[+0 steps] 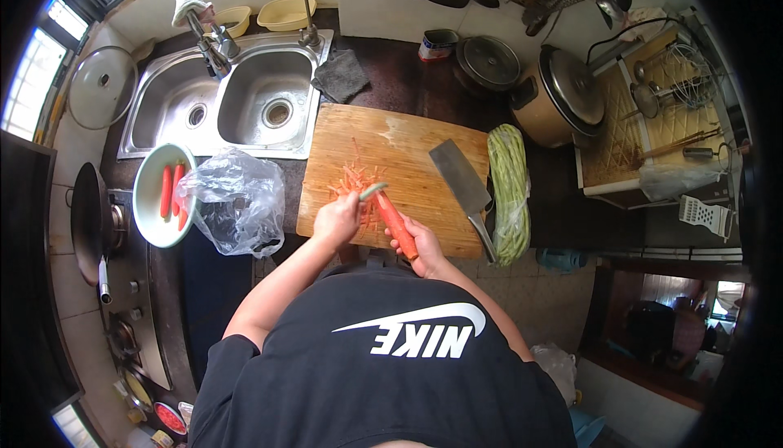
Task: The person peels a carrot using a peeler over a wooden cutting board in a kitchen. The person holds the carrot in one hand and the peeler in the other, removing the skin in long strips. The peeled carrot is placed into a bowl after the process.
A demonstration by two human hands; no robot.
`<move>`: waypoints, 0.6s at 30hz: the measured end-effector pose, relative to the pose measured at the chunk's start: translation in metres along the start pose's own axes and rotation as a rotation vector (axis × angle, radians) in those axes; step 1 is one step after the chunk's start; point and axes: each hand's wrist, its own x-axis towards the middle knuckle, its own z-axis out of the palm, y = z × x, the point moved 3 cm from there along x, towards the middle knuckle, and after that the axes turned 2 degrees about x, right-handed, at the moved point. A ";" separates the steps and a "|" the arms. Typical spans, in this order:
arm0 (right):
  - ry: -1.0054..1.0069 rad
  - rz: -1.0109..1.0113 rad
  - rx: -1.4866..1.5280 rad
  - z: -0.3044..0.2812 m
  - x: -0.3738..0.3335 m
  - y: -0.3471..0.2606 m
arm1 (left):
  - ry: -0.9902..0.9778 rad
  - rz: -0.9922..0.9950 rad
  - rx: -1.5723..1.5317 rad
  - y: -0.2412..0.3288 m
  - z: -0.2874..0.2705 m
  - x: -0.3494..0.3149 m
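My right hand [424, 246] is wrapped round the lower end of a partly peeled carrot [394, 224], which tilts over the near edge of a wooden cutting board [400, 134]. My left hand [337, 220] grips a peeler [373, 191] with a pale green part, which lies against the carrot's upper end. Thin orange carrot peelings [353, 179] are scattered on the board beside and beyond my left hand. Toward the board's right side lies a cleaver [459, 177], its handle pointing toward me. A bundle of long green beans [508, 195] in clear plastic is beside the board.
Left of the board are a crumpled clear plastic bag [241, 203] and a pale bowl [148, 216] holding several carrots. A double steel sink [214, 134] and a grey cloth [341, 77] are behind them. A large pot [563, 93] stands back right; a wok [90, 211] sits far left.
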 end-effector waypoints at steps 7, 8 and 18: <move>0.005 -0.027 -0.020 -0.002 -0.005 -0.006 | 0.021 -0.122 0.050 -0.030 -0.014 0.007; 0.003 -0.034 -0.019 -0.002 -0.004 -0.006 | 0.038 -0.124 0.040 -0.029 -0.014 0.007; 0.046 -0.052 0.019 -0.002 0.004 0.003 | 0.086 0.284 -0.197 0.047 -0.019 -0.019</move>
